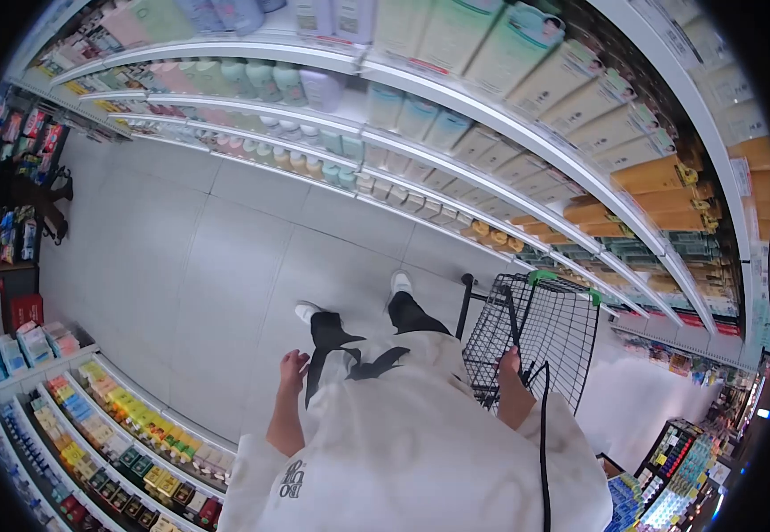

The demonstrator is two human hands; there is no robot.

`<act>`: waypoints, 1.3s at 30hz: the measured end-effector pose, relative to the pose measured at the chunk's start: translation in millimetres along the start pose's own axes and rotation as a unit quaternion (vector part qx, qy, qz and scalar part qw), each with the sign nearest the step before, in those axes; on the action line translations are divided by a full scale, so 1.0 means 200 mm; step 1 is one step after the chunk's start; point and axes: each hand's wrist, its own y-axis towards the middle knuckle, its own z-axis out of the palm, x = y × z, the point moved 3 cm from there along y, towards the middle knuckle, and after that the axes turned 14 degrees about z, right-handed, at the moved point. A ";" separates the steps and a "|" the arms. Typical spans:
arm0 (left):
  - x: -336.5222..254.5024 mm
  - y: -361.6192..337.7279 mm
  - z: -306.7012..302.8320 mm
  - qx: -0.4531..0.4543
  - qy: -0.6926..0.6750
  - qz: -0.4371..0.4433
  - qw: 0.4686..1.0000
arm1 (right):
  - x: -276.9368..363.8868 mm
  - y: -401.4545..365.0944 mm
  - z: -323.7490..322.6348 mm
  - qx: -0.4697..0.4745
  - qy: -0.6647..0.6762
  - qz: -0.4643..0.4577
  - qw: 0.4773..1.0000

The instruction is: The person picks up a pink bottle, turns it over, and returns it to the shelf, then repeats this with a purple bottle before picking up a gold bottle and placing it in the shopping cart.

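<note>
My left hand [293, 367] hangs beside my body over the floor, its fingers loosely bent and apart, with nothing in them. At my right side, my right hand [509, 363] is closed around the black handle [513, 321] of a shopping cart [549, 315]. The cart has a black wire basket with green corner pieces, and its mesh shows no goods in the visible part. A black cord [544, 443] hangs down over my white top near the right arm.
Long shelves [358, 62] with bottles, pump packs and tubes run along the far side. Lower left stands another shelf unit [137, 426] with small boxed goods. Grey floor tiles [234, 230] lie between them. At the far left, a person in dark clothes [26, 191] is near a rack.
</note>
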 end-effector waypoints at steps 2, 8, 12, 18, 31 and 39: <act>-0.05 0.04 -0.20 0.002 0.017 -0.003 1.000 | -0.03 -0.07 0.09 -0.042 -0.039 -0.009 0.998; -0.15 0.07 -0.87 -0.064 0.004 0.015 0.998 | -0.10 -0.41 0.40 -0.083 0.024 -0.085 0.993; -0.23 0.10 -1.17 -0.121 -0.044 0.004 0.992 | -0.20 -0.40 0.61 -0.111 -0.092 -0.062 0.988; -0.25 0.23 -1.31 -0.141 -0.115 -0.028 0.983 | -0.30 -0.54 0.86 -0.107 -0.104 -0.067 0.987; -0.96 0.85 -1.27 0.007 -0.069 -0.021 0.997 | -0.28 -1.58 1.31 -0.190 -0.165 -0.187 0.950; -1.58 1.16 -1.30 -0.006 -0.015 0.056 0.998 | -0.32 -1.73 1.57 -0.187 -0.184 -0.100 0.960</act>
